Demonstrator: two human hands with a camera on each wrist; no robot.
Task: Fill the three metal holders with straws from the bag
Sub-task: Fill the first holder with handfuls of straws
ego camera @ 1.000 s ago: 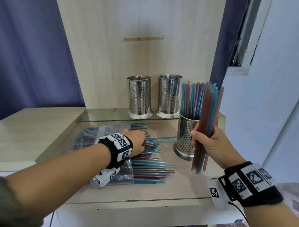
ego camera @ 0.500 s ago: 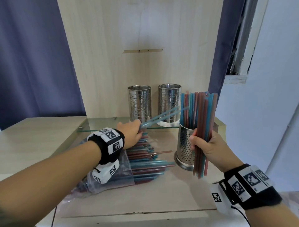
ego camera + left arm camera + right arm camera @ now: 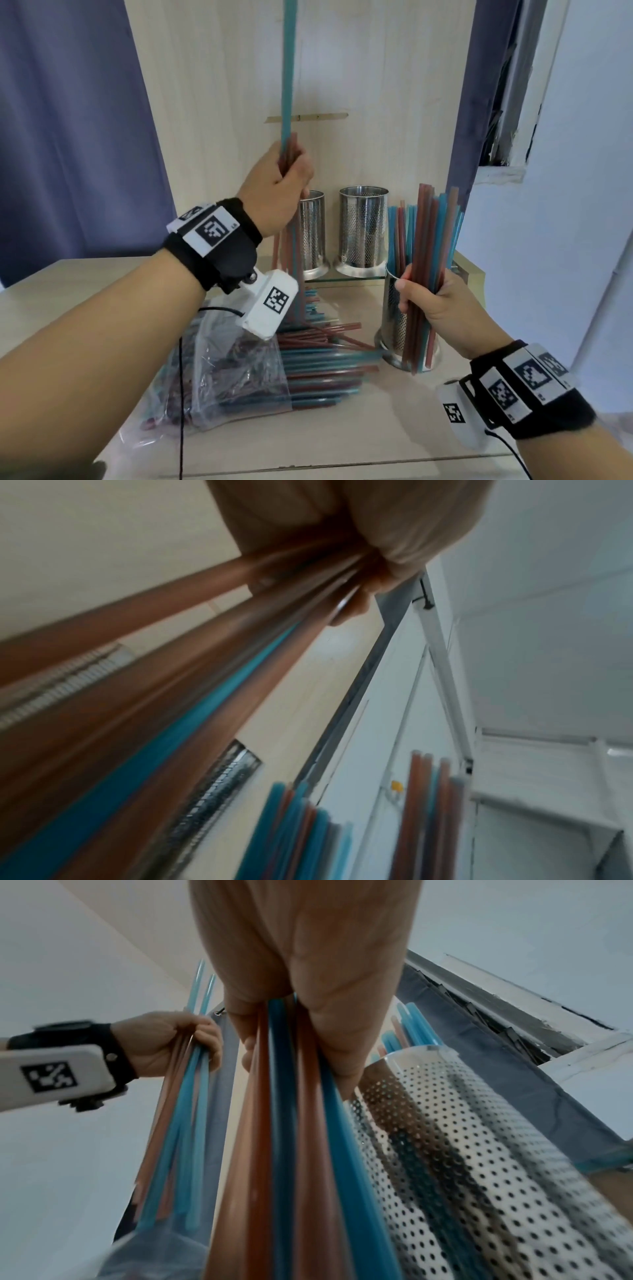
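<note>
**Straws in both hands at the holders**

Above the tabletop [image 3: 342, 435] my left hand [image 3: 277, 192] is raised high, its fingers curled round a small bunch of straws [image 3: 287, 102] held upright; teal ones reach well above the fist, and reddish-brown ones hang below it, in front of the left holder [image 3: 313, 233]. From the left wrist view the same bunch [image 3: 178, 685] streaks past the camera, blurred, with my fingertips [image 3: 356, 607] wrapped over it.

My right hand [image 3: 435, 305] grips a second, thicker bunch of teal and reddish-brown straws [image 3: 430, 260], held upright just in front of the nearest perforated metal holder [image 3: 394, 325]. That holder stands on the tabletop and already has straws standing in it. The right wrist view shows my fingers [image 3: 342, 1031] closed round this bunch [image 3: 291, 1123], with the holder's perforated wall [image 3: 462, 1137] just beside it.

Two more perforated holders stand side by side on a glass shelf [image 3: 342, 278] behind; the middle holder [image 3: 363, 229] shows no straws above its rim.

A clear plastic bag [image 3: 226, 377] lies on the tabletop below my left wrist, with many straws [image 3: 322, 366] spilling from its open end toward the nearest holder.
</note>
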